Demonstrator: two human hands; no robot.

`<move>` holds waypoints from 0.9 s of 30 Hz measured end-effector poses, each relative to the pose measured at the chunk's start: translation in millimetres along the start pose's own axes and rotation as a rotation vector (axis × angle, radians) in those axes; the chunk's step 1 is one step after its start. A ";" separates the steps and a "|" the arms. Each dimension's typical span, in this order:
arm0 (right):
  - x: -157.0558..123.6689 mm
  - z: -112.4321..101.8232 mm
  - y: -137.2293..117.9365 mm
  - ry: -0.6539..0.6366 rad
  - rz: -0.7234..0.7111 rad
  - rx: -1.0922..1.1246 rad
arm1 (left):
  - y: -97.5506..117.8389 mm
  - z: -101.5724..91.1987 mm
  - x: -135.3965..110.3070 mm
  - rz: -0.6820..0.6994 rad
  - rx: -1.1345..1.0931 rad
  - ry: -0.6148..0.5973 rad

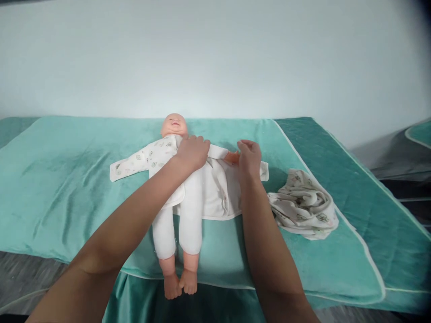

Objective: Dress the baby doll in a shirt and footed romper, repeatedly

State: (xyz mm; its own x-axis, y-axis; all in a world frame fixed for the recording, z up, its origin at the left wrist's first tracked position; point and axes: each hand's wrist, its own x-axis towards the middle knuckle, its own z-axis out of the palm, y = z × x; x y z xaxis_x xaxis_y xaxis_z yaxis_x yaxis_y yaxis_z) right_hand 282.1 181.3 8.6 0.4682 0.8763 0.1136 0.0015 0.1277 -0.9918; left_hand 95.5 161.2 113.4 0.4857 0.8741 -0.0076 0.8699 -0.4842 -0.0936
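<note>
A baby doll (191, 202) lies face up, its head toward the wall, with a soft white body and flesh-coloured head, hands and feet. A white printed baby shirt (161, 154) covers its chest on the left; the left sleeve stretches outward. The shirt's other half (217, 193) lies spread under the doll's arm on the right, inner side up. My left hand (193, 152) is closed around the upper part of that arm, fingertips hidden. By the doll's bare hand, my right hand (249, 157) is closed with its fingers bent; what they pinch is hidden.
A crumpled white printed garment (305, 206) lies right of my right forearm. Beneath everything is a light green sheet (77, 179) on a darker green padded table (380, 233). A pale wall (215, 58) rises behind. Another green-covered surface (422, 133) shows at the far right.
</note>
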 end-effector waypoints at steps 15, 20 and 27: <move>-2.7 -14.4 -17.6 -0.040 -0.050 0.031 | -1.2 -5.3 26.8 0.116 0.049 -0.011; -5.2 -25.1 -15.8 -0.318 0.005 -0.785 | -5.6 -14.3 14.7 0.066 0.115 -0.006; -11.9 -29.9 -25.2 -0.426 0.015 -0.674 | -7.5 -16.9 9.1 0.042 0.099 0.024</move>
State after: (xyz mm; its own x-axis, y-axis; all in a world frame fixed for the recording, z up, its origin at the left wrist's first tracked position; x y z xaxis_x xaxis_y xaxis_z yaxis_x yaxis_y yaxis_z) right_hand 302.8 153.8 30.5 0.0941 0.9953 -0.0228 0.5960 -0.0747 -0.7995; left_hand 94.9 172.1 130.9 0.5245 0.8513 0.0103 0.8366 -0.5131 -0.1920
